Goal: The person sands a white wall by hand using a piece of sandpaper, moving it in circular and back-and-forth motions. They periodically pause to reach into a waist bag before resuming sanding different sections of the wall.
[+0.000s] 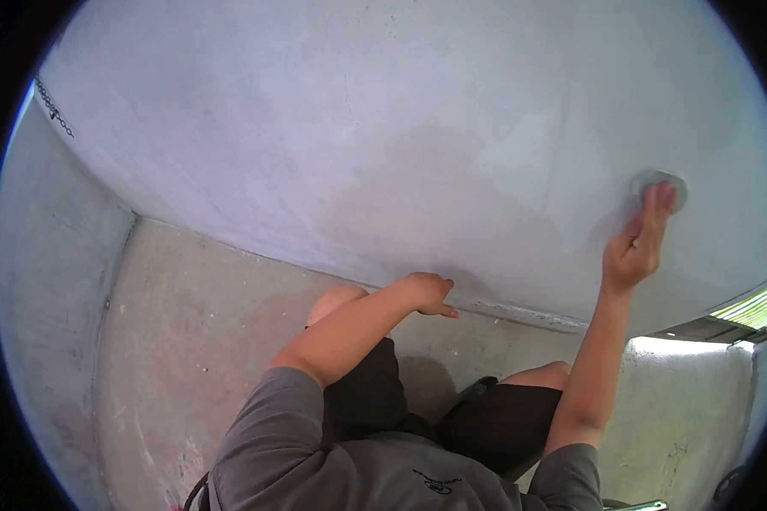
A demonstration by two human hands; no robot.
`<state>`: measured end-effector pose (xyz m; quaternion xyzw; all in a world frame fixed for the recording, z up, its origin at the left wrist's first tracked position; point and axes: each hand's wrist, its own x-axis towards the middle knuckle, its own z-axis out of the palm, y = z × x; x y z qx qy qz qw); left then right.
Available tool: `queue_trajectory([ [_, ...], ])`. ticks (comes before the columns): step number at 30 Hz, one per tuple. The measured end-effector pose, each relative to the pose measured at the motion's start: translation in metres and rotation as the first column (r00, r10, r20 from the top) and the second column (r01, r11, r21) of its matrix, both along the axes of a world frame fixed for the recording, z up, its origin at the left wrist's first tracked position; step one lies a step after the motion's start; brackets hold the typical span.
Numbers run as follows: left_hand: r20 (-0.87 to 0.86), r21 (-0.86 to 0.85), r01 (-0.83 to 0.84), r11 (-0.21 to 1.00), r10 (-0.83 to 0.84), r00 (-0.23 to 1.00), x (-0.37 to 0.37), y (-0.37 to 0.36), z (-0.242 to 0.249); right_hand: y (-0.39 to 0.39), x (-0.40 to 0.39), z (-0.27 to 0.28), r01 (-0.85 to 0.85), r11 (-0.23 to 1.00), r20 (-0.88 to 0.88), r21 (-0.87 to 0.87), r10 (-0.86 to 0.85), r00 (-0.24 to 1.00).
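My right hand (643, 238) is raised against the grey wall (452, 111) at the right, its fingers pressed on a round, pale disc-like pad (674, 189) that lies flat on the wall. The fingertips are slightly blurred. Over my knee, near the foot of the wall, my left hand (433, 294) hangs with its thumb and fingers apart and nothing in it. Darker, damp-looking patches show on the wall between my hands.
A concrete floor (204, 324) lies below, meeting a side wall (51, 281) at the left. A chain (53, 111) hangs at the upper left. Bright slats (754, 308) show through an opening at the right. My bent knees are near the wall.
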<state>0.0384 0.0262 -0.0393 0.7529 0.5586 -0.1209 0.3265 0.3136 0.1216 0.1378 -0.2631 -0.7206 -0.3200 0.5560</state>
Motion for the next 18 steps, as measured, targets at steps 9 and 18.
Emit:
queue_trajectory([
  [9,0.024,0.021,0.019,1.0,-0.02,1.0,0.004,0.0,0.004,0.003,-0.019,0.02,0.026,0.999,-0.035,0.047,-0.024,0.999],
  [18,0.116,0.107,-0.002,0.994,-0.01,0.993,-0.017,-0.016,0.018,-0.038,-0.134,0.077,-0.093,0.996,0.494,0.008,0.077,0.866],
])
